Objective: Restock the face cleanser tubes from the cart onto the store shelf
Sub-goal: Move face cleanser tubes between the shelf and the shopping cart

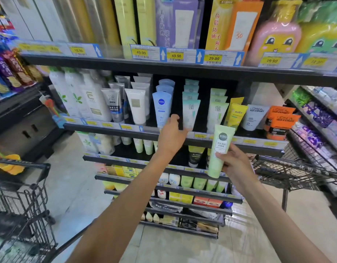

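Our left hand reaches to the middle of the frame and pinches the foot of a pale teal tube at the front of its row on the shelf, thumb beside the blue Nivea tube just to its left. Our right hand, lower and right of centre, grips a light green face cleanser tube by its lower half, cap end down, tilted a little to the right. That tube hangs in front of the shelf edge and its yellow price tags, not yet on the board.

Behind the held tube stands a row of pale green tubes, with a yellow tube touching it on the right, then a white L'Oreal tube and orange L'Oreal boxes. Left of the Nivea row we see white tubes, a grey tube marked MEN and tall white bottles. Across the top of the frame, the shelf above carries tall boxes and a pink bottle.

A wire cart sits at the right edge, just beside our right wrist; what lies in it we cannot tell. Another dark cart fills the lower left, well apart from both hands. Lower shelves hold more green tubes.
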Motion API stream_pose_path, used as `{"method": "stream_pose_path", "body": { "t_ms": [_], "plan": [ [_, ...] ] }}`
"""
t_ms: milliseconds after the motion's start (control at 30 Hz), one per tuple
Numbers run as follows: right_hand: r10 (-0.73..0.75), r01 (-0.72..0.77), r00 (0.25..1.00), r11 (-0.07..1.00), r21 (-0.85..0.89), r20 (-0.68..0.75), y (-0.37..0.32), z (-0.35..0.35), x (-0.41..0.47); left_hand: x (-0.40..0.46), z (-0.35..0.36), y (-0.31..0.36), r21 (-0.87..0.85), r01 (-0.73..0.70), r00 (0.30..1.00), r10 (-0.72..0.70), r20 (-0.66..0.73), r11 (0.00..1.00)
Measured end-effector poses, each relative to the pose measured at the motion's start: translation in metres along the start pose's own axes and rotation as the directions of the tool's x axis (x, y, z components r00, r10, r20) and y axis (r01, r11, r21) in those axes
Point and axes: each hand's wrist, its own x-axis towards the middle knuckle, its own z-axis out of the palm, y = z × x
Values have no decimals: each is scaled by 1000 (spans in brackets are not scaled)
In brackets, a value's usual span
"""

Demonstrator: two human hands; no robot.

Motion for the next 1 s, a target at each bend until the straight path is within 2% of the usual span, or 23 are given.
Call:
{"method": "stream_pose_path", "body": {
  "t_ms": [233,567,833,1000],
  "plan": [
    [-25,25,1000,999,-34,18,29,64,1,-39,-55,-63,92,-82,997,82,2,992],
    [-36,22,997,978,-206,-63,79,182,2,-55,-129,-222,299,8,986,-58,157,954],
    [-73,-7,988,867,-498,-140,112,236,44,-29,-122,-282,396,-16,950,-110,293,918],
    [-98,-24,979,815,-579,-179,143,260,80,-7,-95,-321,451,-81,921,-106,374,889]
  ]
}}
